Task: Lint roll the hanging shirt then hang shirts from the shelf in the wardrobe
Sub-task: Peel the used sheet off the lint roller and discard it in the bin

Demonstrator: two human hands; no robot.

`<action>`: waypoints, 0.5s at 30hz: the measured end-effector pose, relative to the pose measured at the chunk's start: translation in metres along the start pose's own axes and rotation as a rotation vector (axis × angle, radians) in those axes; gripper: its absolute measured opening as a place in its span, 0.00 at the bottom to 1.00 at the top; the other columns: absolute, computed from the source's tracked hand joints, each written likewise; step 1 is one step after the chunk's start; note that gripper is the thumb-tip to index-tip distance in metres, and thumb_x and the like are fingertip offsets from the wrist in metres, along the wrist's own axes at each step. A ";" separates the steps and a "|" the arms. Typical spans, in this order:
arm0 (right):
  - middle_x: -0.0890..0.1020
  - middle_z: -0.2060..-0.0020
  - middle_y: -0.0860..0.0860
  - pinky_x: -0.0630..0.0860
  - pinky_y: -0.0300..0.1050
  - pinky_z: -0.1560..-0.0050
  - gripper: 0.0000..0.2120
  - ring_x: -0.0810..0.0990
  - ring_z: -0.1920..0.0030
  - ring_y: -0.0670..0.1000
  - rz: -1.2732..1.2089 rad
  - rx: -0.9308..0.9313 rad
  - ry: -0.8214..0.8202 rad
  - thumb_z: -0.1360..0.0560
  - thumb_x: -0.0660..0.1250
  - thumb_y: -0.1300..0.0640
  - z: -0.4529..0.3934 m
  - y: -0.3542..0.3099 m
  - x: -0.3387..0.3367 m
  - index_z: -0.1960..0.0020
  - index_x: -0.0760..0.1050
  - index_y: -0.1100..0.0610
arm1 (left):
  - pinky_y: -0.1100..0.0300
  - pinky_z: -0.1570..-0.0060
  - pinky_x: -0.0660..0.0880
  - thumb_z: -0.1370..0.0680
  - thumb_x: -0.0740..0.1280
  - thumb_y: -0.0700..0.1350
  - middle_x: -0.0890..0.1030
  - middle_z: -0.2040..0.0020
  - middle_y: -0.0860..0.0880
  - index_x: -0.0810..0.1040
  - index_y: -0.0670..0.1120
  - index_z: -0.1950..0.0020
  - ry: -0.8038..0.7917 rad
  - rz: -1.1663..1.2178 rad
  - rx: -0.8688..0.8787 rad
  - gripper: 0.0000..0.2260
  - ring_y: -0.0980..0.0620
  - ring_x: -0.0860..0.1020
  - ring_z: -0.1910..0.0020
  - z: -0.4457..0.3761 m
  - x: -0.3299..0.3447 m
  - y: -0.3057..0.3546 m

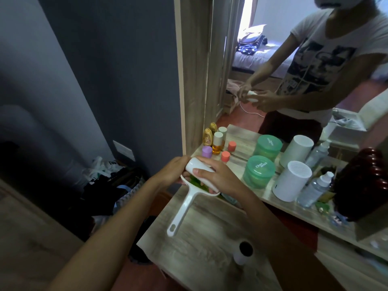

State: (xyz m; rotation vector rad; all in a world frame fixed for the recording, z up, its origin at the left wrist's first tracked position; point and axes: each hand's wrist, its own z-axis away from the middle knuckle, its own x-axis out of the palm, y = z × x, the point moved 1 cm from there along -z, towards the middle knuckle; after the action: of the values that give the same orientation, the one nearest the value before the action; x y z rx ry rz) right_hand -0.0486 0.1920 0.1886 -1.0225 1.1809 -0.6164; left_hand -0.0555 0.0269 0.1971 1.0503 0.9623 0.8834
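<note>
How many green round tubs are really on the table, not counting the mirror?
1. The green tub stands by the mirror, beside the white cylinder. The other one is its reflection.

green tub (pixel 259 171) | white cyl. speaker (pixel 290 180) | spray btl (pixel 317 189) | mirror (pixel 273 59) behind | wood tabletop (pixel 199 248)

The lid of the green round tub (pixel 259 172) on the surface reads "Char mina" in white letters, while its mirrored twin and the T-shirt print stay illegible.
</note>
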 end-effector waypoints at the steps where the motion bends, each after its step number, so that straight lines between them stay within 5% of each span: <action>1: 0.79 0.39 0.47 0.77 0.37 0.53 0.24 0.79 0.43 0.47 0.000 0.007 0.013 0.25 0.67 0.45 0.001 0.003 0.003 0.31 0.71 0.46 | 0.64 0.71 0.71 0.17 0.51 0.47 0.75 0.76 0.53 0.73 0.47 0.65 -0.011 0.001 -0.008 0.19 0.59 0.74 0.75 0.000 0.001 -0.001; 6: 0.77 0.35 0.47 0.69 0.46 0.32 0.25 0.75 0.36 0.48 0.209 -0.099 0.096 0.25 0.67 0.45 0.008 0.007 0.012 0.29 0.70 0.50 | 0.62 0.68 0.74 0.18 0.53 0.49 0.77 0.73 0.52 0.76 0.45 0.60 0.017 0.061 -0.100 0.17 0.57 0.76 0.72 -0.006 0.003 -0.008; 11: 0.79 0.37 0.49 0.70 0.46 0.36 0.22 0.76 0.37 0.52 0.320 0.023 0.006 0.23 0.64 0.44 0.003 -0.005 0.009 0.30 0.70 0.45 | 0.65 0.76 0.71 0.18 0.54 0.49 0.76 0.71 0.46 0.75 0.41 0.60 0.077 -0.084 -0.107 0.18 0.54 0.75 0.74 -0.015 0.003 -0.016; 15: 0.75 0.32 0.48 0.67 0.48 0.33 0.24 0.73 0.34 0.52 0.346 0.077 -0.002 0.22 0.61 0.42 -0.003 -0.006 0.008 0.28 0.66 0.45 | 0.67 0.73 0.72 0.18 0.55 0.44 0.76 0.70 0.47 0.74 0.44 0.66 0.029 -0.191 -0.060 0.18 0.57 0.76 0.73 -0.018 -0.004 -0.018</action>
State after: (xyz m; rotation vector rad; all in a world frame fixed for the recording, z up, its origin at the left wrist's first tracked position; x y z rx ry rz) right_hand -0.0481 0.1818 0.1902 -0.7305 1.2856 -0.3830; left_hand -0.0716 0.0235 0.1770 0.8810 1.0360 0.7670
